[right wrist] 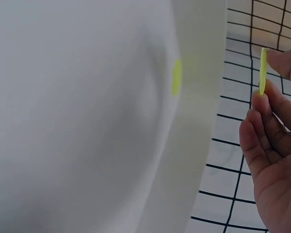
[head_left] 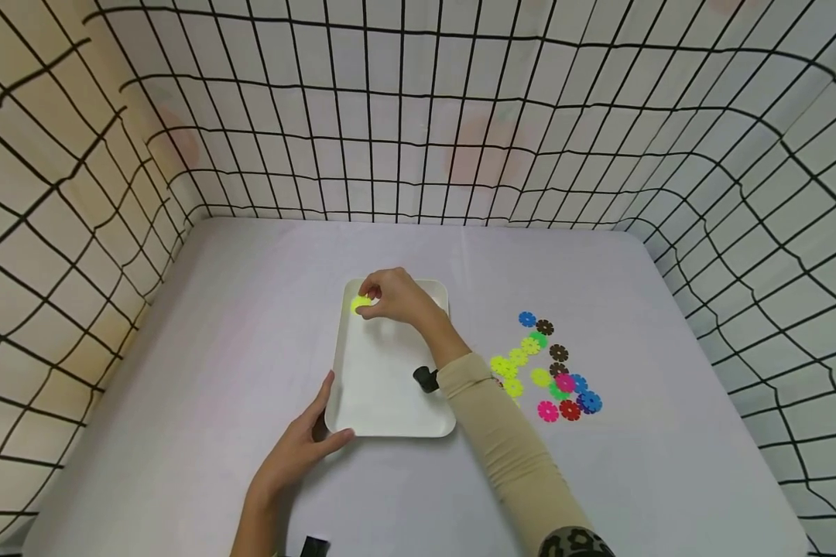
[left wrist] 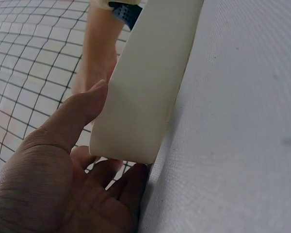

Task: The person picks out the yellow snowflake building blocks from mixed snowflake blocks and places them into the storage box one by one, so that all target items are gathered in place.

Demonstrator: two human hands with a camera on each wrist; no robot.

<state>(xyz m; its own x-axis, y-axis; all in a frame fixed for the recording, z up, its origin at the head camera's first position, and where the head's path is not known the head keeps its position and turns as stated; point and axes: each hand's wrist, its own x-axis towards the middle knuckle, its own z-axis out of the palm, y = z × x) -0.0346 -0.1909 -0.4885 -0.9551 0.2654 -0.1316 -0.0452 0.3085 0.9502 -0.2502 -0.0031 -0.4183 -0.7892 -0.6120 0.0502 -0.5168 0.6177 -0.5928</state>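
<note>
A white tray (head_left: 383, 387) lies on the white table. My left hand (head_left: 296, 452) holds its near left corner. The thumb (left wrist: 89, 104) lies against one tray wall (left wrist: 140, 97) and the fingers lie along the other, as the left wrist view shows. Over the far left part of the tray, my right hand (head_left: 397, 298) pinches a thin yellow notched disc (right wrist: 263, 73) between thumb and fingers, seen edge-on in the right wrist view. Near it, a yellow patch (right wrist: 177, 77) shows at the tray's inner wall; whether it is another disc or a reflection I cannot tell.
Right of the tray, several loose notched discs (head_left: 559, 353) in yellow, green, blue, brown, pink and red lie scattered, some overlapping. My right forearm (head_left: 508, 449) covers part of them. A black wire mesh (head_left: 418, 139) stands around the table's back and sides.
</note>
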